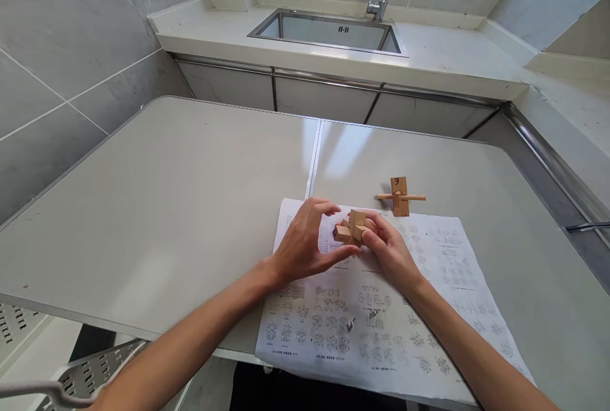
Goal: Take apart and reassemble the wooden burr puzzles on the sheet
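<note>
A wooden interlocking puzzle (352, 228) of crossed light-brown bars is held above the printed sheet (328, 335). My right hand (388, 246) grips it from the right, thumb on the near side and fingers behind. To its left, my left hand (305, 239) curves around it with thumb and fingers spread apart. The left thumb tip comes close under the puzzle; whether it touches I cannot tell. Beyond the sheet's far edge lies another wooden piece (399, 197), a flat marked plate crossed by a thin rod.
The sheet, covered with small line diagrams, lies on a pale table (166, 176) with a seam across it. Behind stand a counter with a sink (333, 30) and a faucet (379, 7). A perforated chair (90, 373) is at lower left.
</note>
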Action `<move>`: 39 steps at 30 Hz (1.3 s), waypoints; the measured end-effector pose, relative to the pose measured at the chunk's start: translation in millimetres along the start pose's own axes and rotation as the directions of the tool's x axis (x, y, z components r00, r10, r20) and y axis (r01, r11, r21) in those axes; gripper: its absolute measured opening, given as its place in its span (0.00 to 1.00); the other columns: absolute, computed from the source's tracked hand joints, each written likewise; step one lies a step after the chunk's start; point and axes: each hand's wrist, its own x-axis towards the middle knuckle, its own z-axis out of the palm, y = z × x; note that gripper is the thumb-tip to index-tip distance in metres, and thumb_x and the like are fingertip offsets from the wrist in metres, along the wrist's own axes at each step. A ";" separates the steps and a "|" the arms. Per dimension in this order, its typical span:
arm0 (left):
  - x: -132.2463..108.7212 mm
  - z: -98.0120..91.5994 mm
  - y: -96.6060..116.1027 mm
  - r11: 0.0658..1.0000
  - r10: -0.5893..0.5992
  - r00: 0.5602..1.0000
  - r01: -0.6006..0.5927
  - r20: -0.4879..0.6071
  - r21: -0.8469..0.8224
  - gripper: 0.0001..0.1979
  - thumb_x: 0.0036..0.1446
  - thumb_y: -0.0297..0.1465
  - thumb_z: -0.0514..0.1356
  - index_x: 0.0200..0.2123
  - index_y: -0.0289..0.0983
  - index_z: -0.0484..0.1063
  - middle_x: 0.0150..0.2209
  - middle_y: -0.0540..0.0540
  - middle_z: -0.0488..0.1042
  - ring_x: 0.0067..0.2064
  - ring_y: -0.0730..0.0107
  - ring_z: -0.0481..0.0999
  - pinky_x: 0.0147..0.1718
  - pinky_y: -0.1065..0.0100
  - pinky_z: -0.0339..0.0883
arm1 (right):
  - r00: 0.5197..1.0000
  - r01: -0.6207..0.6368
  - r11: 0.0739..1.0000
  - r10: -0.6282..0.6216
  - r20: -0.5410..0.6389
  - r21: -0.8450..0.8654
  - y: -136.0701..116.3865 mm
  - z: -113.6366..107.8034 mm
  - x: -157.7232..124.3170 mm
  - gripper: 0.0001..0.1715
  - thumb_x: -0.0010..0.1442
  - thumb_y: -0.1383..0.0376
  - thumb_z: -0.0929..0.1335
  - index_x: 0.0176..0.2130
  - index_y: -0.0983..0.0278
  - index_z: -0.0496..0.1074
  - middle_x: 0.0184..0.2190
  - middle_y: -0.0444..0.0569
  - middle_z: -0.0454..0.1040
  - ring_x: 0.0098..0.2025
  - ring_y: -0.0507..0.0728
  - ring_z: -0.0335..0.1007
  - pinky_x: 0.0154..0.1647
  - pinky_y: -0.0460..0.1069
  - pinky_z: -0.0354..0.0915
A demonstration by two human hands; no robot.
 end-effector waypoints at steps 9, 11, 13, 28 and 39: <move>2.2 0.0 1.2 0.983 -0.166 0.973 0.176 0.162 -0.050 0.19 0.73 0.45 0.54 0.35 0.38 0.71 0.32 0.47 0.77 0.33 0.68 0.74 0.38 0.65 0.67 | 0.996 0.082 0.996 -0.083 -0.042 -0.026 3.4 1.7 -1.8 0.26 0.67 0.45 0.70 0.56 0.57 0.69 0.49 0.55 0.81 0.34 0.58 0.75 0.39 0.56 0.76; 1.9 0.1 2.0 0.979 -0.186 0.970 0.195 0.155 -0.050 0.20 0.72 0.46 0.54 0.34 0.38 0.70 0.30 0.48 0.76 0.31 0.69 0.72 0.36 0.65 0.66 | 0.995 0.090 0.996 -0.090 -0.031 -0.014 1.8 3.5 -2.2 0.26 0.67 0.46 0.71 0.56 0.57 0.69 0.53 0.57 0.80 0.41 0.60 0.78 0.44 0.58 0.77; 1.7 -0.1 2.4 0.977 -0.196 0.969 0.206 0.149 -0.055 0.20 0.73 0.45 0.54 0.33 0.38 0.70 0.29 0.49 0.75 0.30 0.70 0.71 0.35 0.66 0.65 | 0.995 0.099 0.995 -0.099 -0.019 0.005 0.8 5.1 -2.3 0.27 0.66 0.47 0.72 0.57 0.57 0.69 0.56 0.58 0.78 0.49 0.63 0.78 0.49 0.59 0.76; 10.7 -6.0 6.5 0.878 -0.427 0.902 0.429 0.059 -0.210 0.22 0.72 0.47 0.53 0.30 0.39 0.68 0.27 0.51 0.71 0.28 0.71 0.66 0.30 0.68 0.61 | 0.944 -0.007 0.989 -0.042 -0.327 -0.148 5.5 -3.9 6.5 0.26 0.66 0.48 0.72 0.55 0.59 0.70 0.54 0.56 0.79 0.45 0.60 0.76 0.43 0.55 0.73; 14.4 -7.5 -0.6 0.744 -0.584 0.809 0.564 0.061 -0.358 0.27 0.70 0.54 0.53 0.27 0.39 0.63 0.24 0.52 0.66 0.26 0.72 0.63 0.27 0.68 0.60 | 0.957 0.124 0.766 -0.259 -0.127 -0.631 15.4 -1.1 5.3 0.30 0.63 0.50 0.75 0.58 0.58 0.70 0.52 0.56 0.75 0.55 0.68 0.70 0.56 0.65 0.70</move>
